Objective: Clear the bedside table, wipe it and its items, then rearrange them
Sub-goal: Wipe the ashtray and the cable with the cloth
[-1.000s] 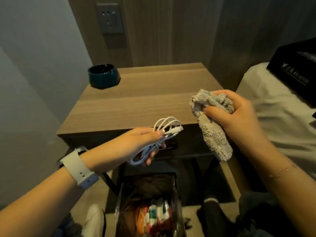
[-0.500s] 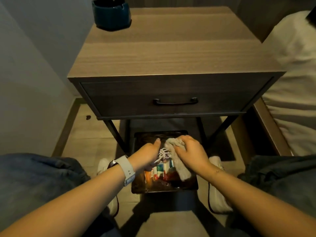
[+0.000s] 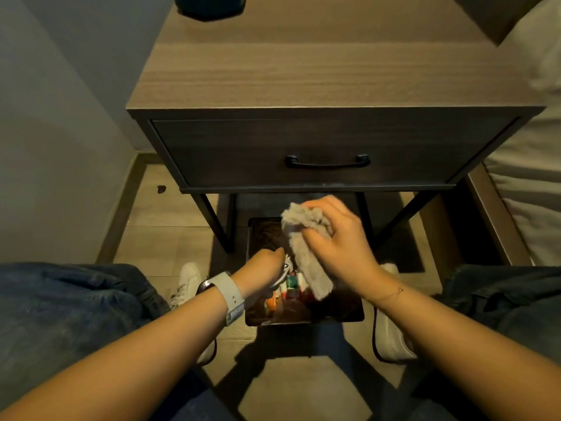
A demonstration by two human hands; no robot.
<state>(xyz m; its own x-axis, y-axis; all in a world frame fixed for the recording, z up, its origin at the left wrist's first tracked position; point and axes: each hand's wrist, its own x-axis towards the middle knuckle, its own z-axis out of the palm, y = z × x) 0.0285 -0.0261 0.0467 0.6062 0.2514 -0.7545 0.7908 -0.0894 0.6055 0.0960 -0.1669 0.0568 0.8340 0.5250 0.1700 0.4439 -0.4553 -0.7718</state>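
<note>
The wooden bedside table [image 3: 303, 71] fills the upper view, and a dark teal ashtray [image 3: 209, 6] sits at its back left corner. Below it on the floor stands a dark tray [image 3: 349, 314] with small colourful items [image 3: 290, 287] inside. My left hand [image 3: 265, 268] reaches down into the tray, fingers curled round a white coiled cable [image 3: 287, 267] that is mostly hidden. My right hand [image 3: 337, 241] hovers just above the tray and grips a grey fluffy cloth [image 3: 306, 247], whose loose end hangs over the items.
The table's drawer is closed, with a black handle [image 3: 327, 162]. Thin black table legs [image 3: 217, 223] flank the tray. A bed [image 3: 531, 147] lies on the right and a wall on the left. My knees in jeans and white shoes [image 3: 391, 338] frame the tray.
Both hands dropped from table height to the floor tray. Since half a second ago my left hand sank lower with the cable, while my right hand lifted the cloth slightly.
</note>
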